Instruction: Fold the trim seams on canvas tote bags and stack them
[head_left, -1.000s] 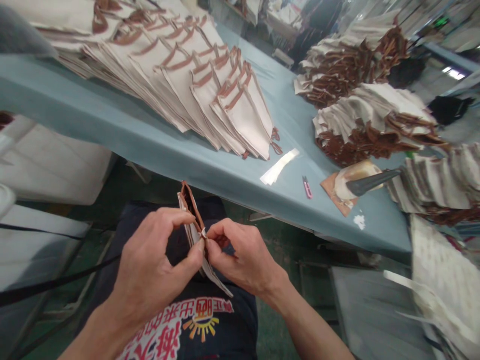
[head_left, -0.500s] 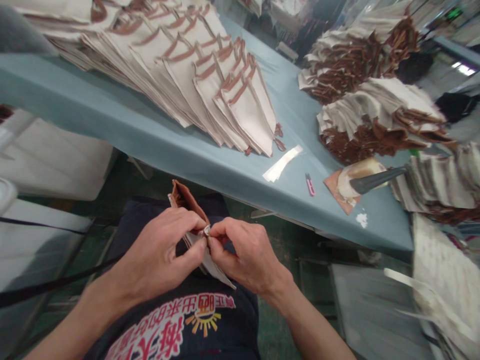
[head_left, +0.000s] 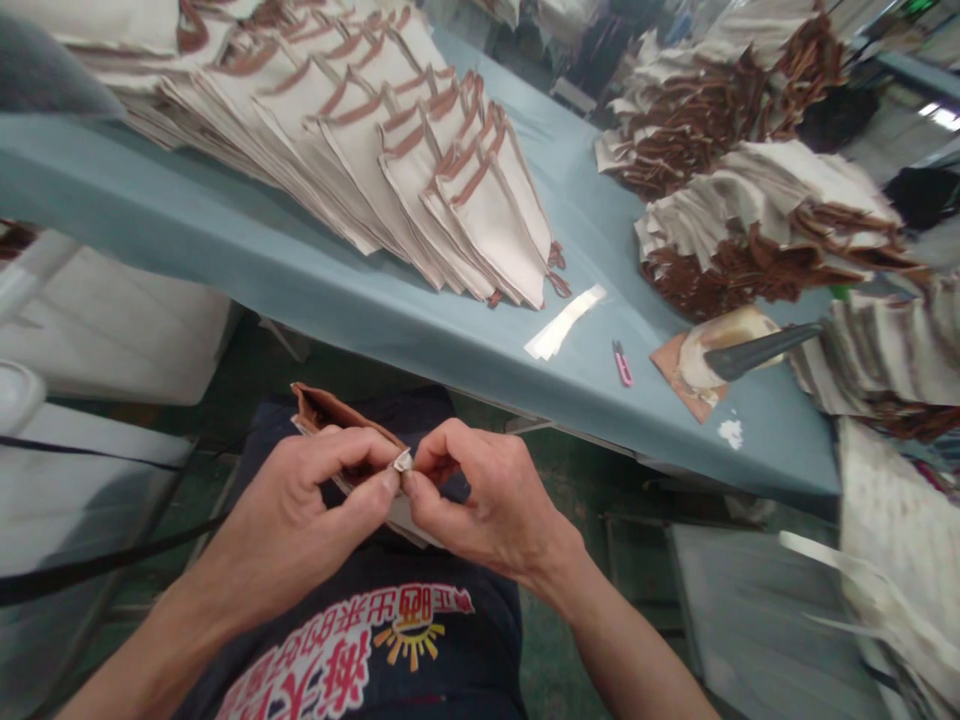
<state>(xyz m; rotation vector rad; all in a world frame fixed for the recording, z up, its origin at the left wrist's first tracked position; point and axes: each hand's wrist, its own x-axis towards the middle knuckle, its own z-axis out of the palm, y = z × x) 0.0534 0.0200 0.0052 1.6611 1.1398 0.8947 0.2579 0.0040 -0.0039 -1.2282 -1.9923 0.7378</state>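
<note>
Swung leftward, the pouch (head_left: 341, 413) lies beneath left fingers (head_left: 361, 443) and right fingers (head_left: 435, 508), closed on its white tab (head_left: 403, 460).

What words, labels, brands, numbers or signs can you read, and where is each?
"真正晒出来的好": apron, smaller line, upside down; anything after is unclear.
"海天", apparently: apron, larger line; the rest is cut off.
Green light, top right: too blurred to read.
Nothing else legible.

left hand (head_left: 315, 515) and right hand (head_left: 491, 500) pinch just beside each other.
</note>
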